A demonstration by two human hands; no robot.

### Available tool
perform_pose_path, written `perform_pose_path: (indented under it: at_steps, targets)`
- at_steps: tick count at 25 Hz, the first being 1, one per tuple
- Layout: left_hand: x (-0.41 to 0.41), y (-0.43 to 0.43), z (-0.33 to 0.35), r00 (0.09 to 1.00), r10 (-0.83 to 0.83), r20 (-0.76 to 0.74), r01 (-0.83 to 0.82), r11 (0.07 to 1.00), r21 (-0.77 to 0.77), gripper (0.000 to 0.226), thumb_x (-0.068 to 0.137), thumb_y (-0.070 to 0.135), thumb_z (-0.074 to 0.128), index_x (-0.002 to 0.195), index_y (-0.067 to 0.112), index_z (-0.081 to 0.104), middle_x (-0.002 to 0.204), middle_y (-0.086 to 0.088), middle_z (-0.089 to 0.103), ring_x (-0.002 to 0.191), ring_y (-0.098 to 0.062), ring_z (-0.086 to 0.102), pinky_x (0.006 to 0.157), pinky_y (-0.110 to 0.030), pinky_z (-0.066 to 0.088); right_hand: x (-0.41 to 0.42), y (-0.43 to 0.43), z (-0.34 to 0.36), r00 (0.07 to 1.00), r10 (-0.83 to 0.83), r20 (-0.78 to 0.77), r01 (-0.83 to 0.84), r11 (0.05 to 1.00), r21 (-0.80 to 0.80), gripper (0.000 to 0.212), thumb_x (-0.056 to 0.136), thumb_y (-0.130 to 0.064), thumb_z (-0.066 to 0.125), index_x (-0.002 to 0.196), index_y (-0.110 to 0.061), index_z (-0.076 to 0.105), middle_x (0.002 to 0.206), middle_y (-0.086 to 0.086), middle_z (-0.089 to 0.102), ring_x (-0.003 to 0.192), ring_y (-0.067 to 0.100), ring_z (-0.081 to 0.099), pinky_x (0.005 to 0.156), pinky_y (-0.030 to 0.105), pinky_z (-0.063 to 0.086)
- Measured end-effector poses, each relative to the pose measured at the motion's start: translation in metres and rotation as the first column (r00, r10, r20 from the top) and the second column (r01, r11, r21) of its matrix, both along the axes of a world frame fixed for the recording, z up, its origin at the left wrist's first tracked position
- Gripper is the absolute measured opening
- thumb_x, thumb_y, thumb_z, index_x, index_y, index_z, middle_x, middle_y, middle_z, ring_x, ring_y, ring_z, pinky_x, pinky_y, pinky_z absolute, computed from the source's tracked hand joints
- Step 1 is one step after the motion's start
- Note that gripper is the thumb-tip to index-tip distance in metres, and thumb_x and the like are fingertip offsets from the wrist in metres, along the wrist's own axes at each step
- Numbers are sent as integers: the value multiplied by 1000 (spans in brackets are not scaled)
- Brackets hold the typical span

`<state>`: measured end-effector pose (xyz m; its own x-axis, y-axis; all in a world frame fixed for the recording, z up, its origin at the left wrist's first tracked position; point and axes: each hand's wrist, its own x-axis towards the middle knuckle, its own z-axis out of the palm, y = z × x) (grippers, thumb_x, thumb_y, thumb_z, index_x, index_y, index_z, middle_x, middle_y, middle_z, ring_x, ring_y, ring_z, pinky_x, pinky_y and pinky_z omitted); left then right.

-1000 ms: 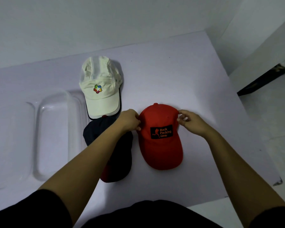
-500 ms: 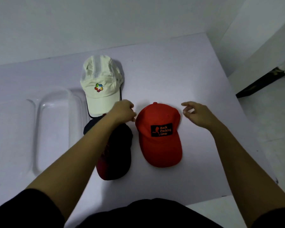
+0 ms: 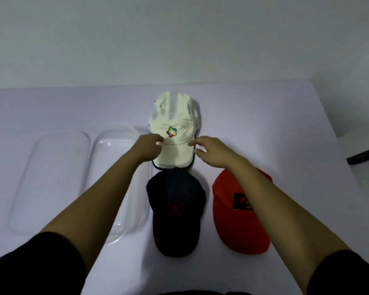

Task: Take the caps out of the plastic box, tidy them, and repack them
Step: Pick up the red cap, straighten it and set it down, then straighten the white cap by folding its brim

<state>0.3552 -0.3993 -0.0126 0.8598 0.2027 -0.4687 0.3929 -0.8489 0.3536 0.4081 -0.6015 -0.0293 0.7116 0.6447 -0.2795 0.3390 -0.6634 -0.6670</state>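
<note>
A white cap [image 3: 175, 124] with a coloured logo lies at the middle of the table, brim toward me. My left hand [image 3: 149, 148] is at its left side, fingers curled onto the seam between crown and brim. My right hand [image 3: 210, 151] reaches the brim's right edge with fingers spread, fingertips just touching it. A dark navy cap [image 3: 175, 211] lies just below the white one, and a red cap [image 3: 237, 222] with a black patch lies to its right, partly under my right forearm. The clear plastic box [image 3: 119, 143] stands empty on the left.
The box's clear lid [image 3: 51, 177] lies flat left of the box. The table's right edge [image 3: 328, 128] drops off to the floor, where a dark object [image 3: 364, 156] lies. A plain wall stands behind the table.
Both hands left the red cap and moved up to the white cap. My head shifted, so the caps now sit more to the centre and right.
</note>
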Motion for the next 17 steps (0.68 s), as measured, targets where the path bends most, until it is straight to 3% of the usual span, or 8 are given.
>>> perform_pose_path:
  at_steps: [3,6,8,11,13,17]
  targets:
    - [5,11,-14,1000,-9,-20,8,1000,-16,49,92,1,39,140,9,40,144,-16,43,131,-32,41,103,-32,34,12,37,-19,991,114,-73,-123,984,-130,64,84,-5,58,142,-13,34,152,6,26,136,24,32,106,27,29]
    - [18,17,-17,999,-36,-8,35,995,-96,59,87,-6,43,143,5,28,145,-18,37,128,-34,42,98,-35,38,29,52,-26,989,96,-115,-115,977,-178,92,73,3,60,149,-18,12,158,-3,0,140,23,21,94,28,45]
    - [27,20,-20,992,-126,-27,122,985,-121,73,84,-5,49,147,4,13,154,-18,19,126,-36,43,97,-37,41,39,55,-31,991,98,-95,-116,972,-203,104,70,0,65,150,-20,1,158,-8,-9,143,21,14,90,31,49]
    - [35,21,-32,971,-213,-109,202,974,-103,100,83,3,59,147,10,-17,157,-17,-18,137,-35,30,102,-35,38,47,61,-42,984,160,82,-126,939,-320,110,71,-24,75,149,-18,-3,158,-2,-9,143,26,13,104,42,40]
    - [34,15,-45,968,-238,-84,241,970,24,107,82,14,65,146,11,-20,154,-23,-20,143,-38,13,110,-40,32,45,66,-49,974,148,172,-90,948,-307,101,76,-36,69,149,-14,1,159,5,-2,141,30,19,107,45,37]
    - [33,0,-58,988,-153,-5,152,976,159,88,93,19,52,147,9,-17,153,-31,-11,142,-45,7,111,-48,28,41,68,-47,972,116,205,-62,965,-254,92,81,-37,63,148,-11,6,158,9,5,141,30,21,110,43,32]
